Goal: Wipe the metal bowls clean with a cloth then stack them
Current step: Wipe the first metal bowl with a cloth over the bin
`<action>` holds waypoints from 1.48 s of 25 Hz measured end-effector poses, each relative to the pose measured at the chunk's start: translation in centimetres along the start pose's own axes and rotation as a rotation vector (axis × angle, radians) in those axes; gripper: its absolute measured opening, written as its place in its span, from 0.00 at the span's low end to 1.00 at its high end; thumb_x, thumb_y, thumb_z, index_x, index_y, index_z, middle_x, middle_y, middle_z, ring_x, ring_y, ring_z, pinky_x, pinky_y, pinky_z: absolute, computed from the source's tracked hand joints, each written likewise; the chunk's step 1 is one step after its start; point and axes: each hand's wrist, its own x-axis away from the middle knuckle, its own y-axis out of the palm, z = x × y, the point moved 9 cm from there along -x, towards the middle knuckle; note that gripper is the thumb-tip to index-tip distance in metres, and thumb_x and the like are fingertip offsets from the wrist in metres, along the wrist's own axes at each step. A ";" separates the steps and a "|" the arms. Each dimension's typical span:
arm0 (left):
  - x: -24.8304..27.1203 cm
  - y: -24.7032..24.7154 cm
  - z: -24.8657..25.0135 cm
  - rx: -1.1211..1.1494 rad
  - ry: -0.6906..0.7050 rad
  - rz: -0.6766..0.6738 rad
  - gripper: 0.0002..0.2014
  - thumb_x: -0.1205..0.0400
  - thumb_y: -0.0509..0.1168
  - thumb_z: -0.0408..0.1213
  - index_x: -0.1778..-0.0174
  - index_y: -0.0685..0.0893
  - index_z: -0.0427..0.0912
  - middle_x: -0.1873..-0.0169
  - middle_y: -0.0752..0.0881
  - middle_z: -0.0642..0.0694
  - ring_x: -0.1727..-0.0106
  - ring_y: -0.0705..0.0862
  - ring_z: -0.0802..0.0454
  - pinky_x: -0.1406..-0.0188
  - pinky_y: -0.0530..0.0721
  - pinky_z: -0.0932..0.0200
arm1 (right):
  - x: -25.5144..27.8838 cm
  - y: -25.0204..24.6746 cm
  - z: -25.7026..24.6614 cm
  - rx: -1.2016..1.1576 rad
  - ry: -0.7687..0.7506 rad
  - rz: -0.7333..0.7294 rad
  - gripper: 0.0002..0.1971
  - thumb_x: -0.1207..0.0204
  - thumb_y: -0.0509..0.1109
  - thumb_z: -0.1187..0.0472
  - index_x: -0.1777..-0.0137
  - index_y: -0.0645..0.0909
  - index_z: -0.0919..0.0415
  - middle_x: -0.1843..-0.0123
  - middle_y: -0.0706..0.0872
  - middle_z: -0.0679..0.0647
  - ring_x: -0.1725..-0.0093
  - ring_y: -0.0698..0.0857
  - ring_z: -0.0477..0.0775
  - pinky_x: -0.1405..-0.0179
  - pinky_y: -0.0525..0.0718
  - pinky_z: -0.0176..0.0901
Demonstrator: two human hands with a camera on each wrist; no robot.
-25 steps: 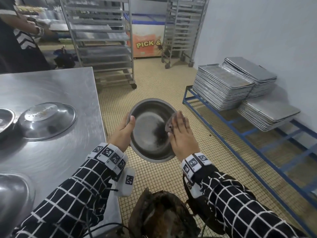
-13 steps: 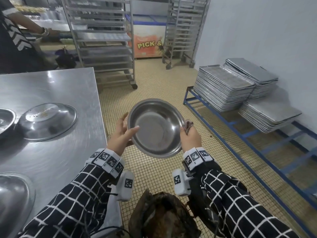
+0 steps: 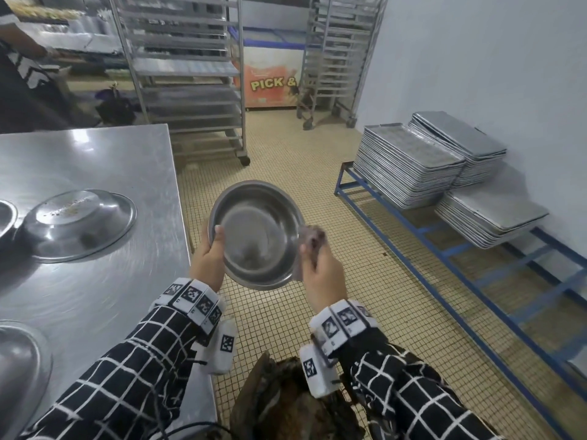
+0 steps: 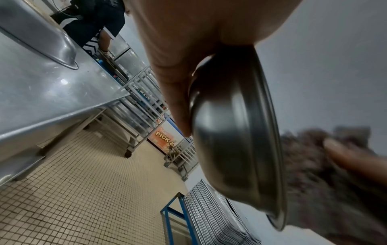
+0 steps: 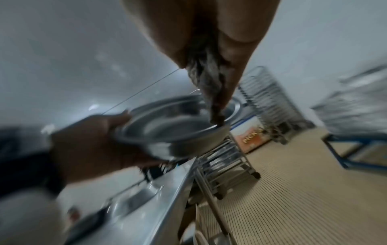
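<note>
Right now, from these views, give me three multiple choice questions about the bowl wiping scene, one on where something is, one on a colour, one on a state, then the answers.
1. Where is the bowl being wiped?
A. Flat on the steel table
B. Held in the air over the tiled floor
C. On the blue rack

2. What colour is the frame of the low rack under the stacked trays?
A. Blue
B. Red
C. White

3. How does the nearest bowl on the table lie?
A. Upright and full
B. On its side
C. Upside down

Answers:
1 B: the left hand grips the held bowl by its rim beside the steel table, with floor tiles below, while the right hand holds the cloth at the opposite rim.
2 A: the rack frame under the trays is blue.
3 C: the bowl on the table shows its flat base upward.
</note>
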 end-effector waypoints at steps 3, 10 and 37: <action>-0.2 0.9 0.1 -0.078 0.045 -0.073 0.28 0.15 0.48 0.56 0.18 0.60 0.50 0.25 0.71 0.46 0.24 0.69 0.46 0.31 0.66 0.58 | 3.3 7.2 -2.1 0.270 -0.314 -0.449 0.22 0.16 0.53 0.43 0.26 0.66 0.49 0.32 0.80 0.49 0.35 0.80 0.47 0.34 0.76 0.41; 0.0 0.9 1.5 -0.119 0.070 -0.151 0.17 0.12 0.48 0.47 0.26 0.63 0.58 0.38 0.74 0.68 0.46 0.69 0.83 0.47 0.65 0.87 | 1.5 6.8 2.9 0.981 -0.507 -0.504 0.28 0.16 0.39 0.43 0.18 0.57 0.47 0.16 0.57 0.47 0.17 0.55 0.53 0.19 0.52 0.58; -0.3 3.3 -0.5 0.301 -0.149 -0.344 0.26 0.24 0.64 0.53 0.33 0.73 0.45 0.50 0.84 0.39 0.60 0.88 0.44 0.62 0.88 0.47 | -4.2 -4.4 2.7 -0.025 0.195 0.066 0.14 0.16 0.60 0.56 0.34 0.75 0.59 0.46 0.82 0.50 0.47 0.82 0.52 0.50 0.78 0.42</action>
